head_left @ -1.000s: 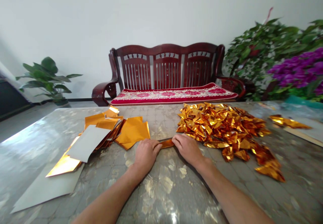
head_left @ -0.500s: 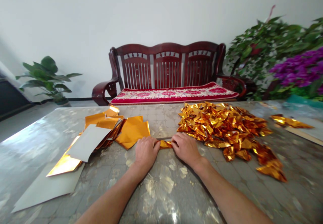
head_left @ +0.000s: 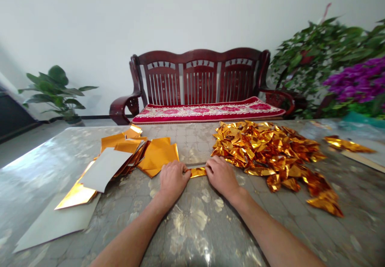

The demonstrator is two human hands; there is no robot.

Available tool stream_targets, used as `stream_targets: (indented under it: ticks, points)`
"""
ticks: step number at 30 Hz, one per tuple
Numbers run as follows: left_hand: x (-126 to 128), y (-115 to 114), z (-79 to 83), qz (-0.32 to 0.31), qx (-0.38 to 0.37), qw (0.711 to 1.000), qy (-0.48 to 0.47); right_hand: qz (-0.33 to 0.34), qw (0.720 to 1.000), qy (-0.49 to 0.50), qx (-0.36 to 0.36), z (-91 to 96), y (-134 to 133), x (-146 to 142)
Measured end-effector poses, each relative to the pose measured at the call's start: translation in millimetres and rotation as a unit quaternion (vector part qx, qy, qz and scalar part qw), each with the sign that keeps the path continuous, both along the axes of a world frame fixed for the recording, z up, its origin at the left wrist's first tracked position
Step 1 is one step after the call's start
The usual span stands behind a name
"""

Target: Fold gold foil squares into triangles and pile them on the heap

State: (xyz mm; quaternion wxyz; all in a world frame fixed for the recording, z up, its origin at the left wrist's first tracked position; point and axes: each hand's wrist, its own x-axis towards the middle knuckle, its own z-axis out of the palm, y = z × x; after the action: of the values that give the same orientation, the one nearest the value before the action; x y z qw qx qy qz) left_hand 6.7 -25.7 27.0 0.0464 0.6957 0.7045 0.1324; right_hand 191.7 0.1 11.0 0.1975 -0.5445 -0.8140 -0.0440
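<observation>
A narrow folded strip of gold foil paper (head_left: 198, 172) lies on the marbled table (head_left: 192, 223) between my two hands. My left hand (head_left: 173, 178) presses on its left end with fingers curled down. My right hand (head_left: 221, 174) presses on its right end in the same way. Most of the strip is hidden under my fingers. A loose stack of flat gold and white foil sheets (head_left: 126, 154) lies just left of my left hand. A large heap of folded gold foil pieces (head_left: 267, 150) lies right of my right hand.
A dark red wooden bench (head_left: 201, 86) with a red patterned cushion stands beyond the table's far edge. Potted green plants stand at the left (head_left: 55, 92) and right (head_left: 325, 58), with purple flowers (head_left: 357, 80). More foil (head_left: 345, 144) lies at the far right.
Both hands have drawn slightly closer together on the strip, so less of the foil shows between them. The view has shifted a little.
</observation>
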Motion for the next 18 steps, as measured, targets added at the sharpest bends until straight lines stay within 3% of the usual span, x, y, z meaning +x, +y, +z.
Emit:
stream_targets:
  ticks: [18]
  points:
    - [1.2,-2.5,-2.9,0.001,0.002,0.999,0.038,-0.037,0.998,0.022,-0.036,-3.4,4.7,3.8]
